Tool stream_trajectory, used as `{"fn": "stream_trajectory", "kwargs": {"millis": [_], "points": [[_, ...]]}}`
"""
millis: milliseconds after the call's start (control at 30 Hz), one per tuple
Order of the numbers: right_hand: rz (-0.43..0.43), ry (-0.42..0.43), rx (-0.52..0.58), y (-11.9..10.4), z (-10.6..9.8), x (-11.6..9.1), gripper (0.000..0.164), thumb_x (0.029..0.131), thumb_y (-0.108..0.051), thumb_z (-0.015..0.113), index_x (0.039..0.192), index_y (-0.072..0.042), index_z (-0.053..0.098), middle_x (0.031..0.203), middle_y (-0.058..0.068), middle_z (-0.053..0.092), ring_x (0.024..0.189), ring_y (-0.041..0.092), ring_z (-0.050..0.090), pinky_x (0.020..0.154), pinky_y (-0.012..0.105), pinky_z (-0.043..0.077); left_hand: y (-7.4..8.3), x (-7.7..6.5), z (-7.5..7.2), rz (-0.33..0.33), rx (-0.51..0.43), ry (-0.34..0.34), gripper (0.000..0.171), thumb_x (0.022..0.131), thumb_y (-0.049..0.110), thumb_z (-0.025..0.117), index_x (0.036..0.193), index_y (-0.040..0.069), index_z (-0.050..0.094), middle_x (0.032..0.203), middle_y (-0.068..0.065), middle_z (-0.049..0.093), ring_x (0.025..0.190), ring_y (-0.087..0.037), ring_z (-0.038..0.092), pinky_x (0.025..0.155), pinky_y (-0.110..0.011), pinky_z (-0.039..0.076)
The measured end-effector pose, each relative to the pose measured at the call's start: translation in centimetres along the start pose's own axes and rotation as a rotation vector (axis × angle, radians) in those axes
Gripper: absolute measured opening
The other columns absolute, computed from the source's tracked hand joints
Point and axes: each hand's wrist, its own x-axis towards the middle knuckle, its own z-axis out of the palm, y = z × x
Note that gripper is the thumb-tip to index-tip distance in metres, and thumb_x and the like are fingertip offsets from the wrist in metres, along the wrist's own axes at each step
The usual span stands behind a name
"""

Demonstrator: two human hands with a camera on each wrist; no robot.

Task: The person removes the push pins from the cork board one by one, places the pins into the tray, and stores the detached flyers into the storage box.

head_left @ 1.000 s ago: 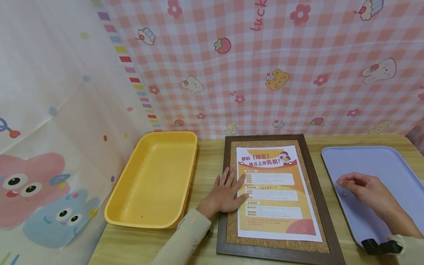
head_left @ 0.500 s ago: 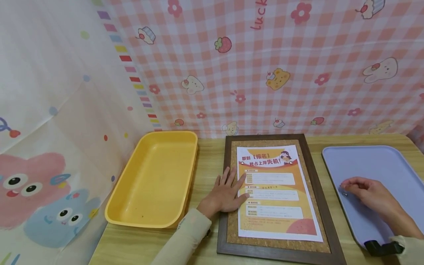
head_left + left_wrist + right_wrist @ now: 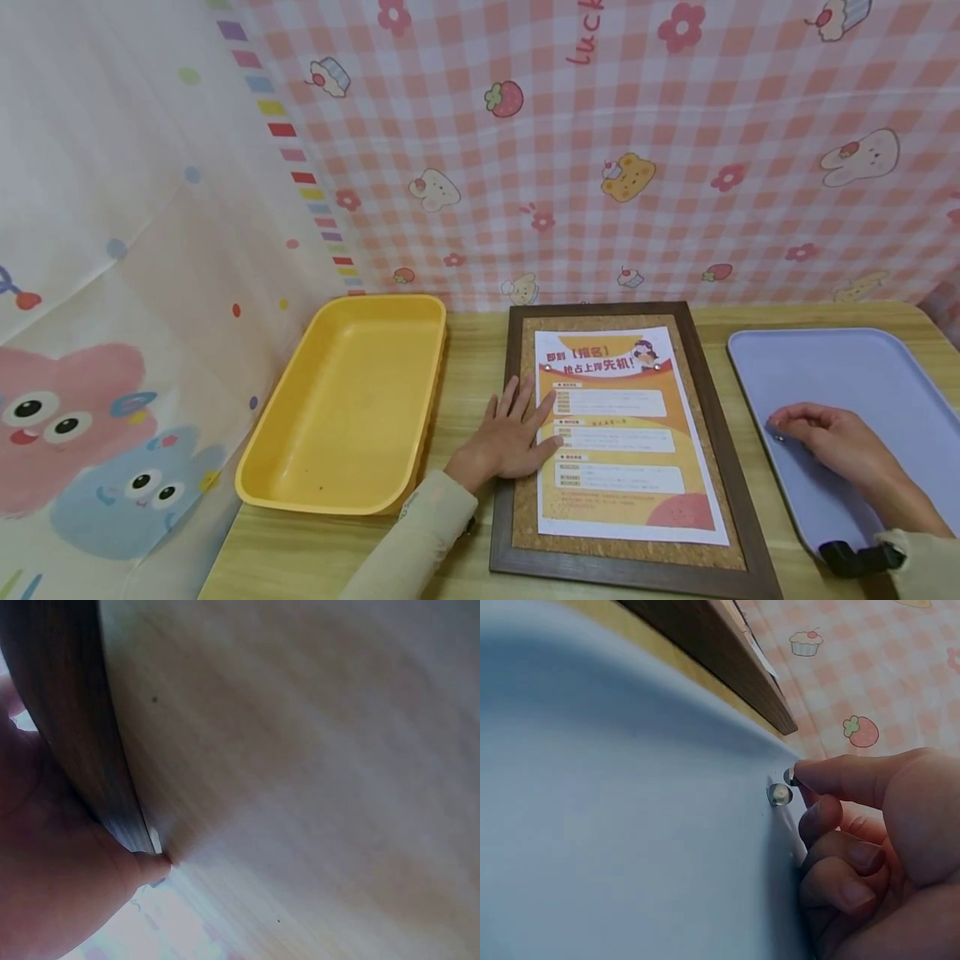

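A printed paper sheet (image 3: 615,492) lies on a cork board (image 3: 630,553) with a dark wooden frame (image 3: 585,564); silver thumbtacks sit at its two upper corners. My left hand (image 3: 506,442) rests with spread fingers on the sheet's left edge and the frame; the left wrist view shows its palm side beside the frame (image 3: 75,712). Over the left side of the lilac tray (image 3: 885,375), my right hand (image 3: 832,437) has thumb and index together at a silver thumbtack (image 3: 790,777), pinching it. Another thumbtack (image 3: 780,795) lies right beside it in the tray. The other right fingers are curled.
A deep yellow tray (image 3: 352,400) stands left of the board on the wooden table (image 3: 468,358). Behind the table hangs a pink checked cloth (image 3: 465,233), with a white patterned cloth (image 3: 150,292) at the left.
My right fingertips have dropped slightly, closer to the tray surface and the thumbtack there. The left hand, sheet and board stay put.
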Motion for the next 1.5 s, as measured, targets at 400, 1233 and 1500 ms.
{"fn": "stream_trajectory", "kwargs": {"millis": [400, 1233, 1500], "points": [[-0.015, -0.032, -0.033, -0.2, -0.2, -0.2, 0.041, 0.102, -0.036, 0.054, 0.107, 0.001, 0.071, 0.098, -0.010, 0.067, 0.082, -0.011, 0.045, 0.067, 0.022, 0.037, -0.2, 0.1, 0.2, 0.004, -0.023, 0.004, 0.068, 0.104, 0.058, 0.027, 0.160, 0.031, -0.001, 0.166, -0.003, -0.017, 0.151, -0.026, -0.020, 0.122, -0.053, -0.002], [0.000, -0.036, 0.008, -1.0, -0.2, -0.2, 0.049, 0.098, -0.039, 0.062, 0.121, 0.005, 0.061, 0.083, -0.003, 0.063, 0.065, 0.008, 0.048, 0.055, 0.030, 0.041, -0.1, 0.2, 0.2, 0.005, -0.011, 0.003, 0.068, 0.104, 0.059, 0.025, 0.160, 0.032, -0.002, 0.166, -0.004, -0.016, 0.151, -0.027, -0.020, 0.122, -0.053, 0.000], [-0.110, 0.012, 0.040, -3.8, -0.2, 0.4, 0.047, 0.098, -0.033, 0.063, 0.126, 0.004, 0.057, 0.073, -0.001, 0.055, 0.059, 0.010, 0.045, 0.052, 0.029, 0.039, -0.1, -0.1, 0.0, 0.017, 0.004, 0.016, 0.068, 0.104, 0.058, 0.026, 0.161, 0.030, 0.001, 0.166, -0.005, -0.014, 0.152, -0.028, -0.017, 0.122, -0.054, 0.002]]}}
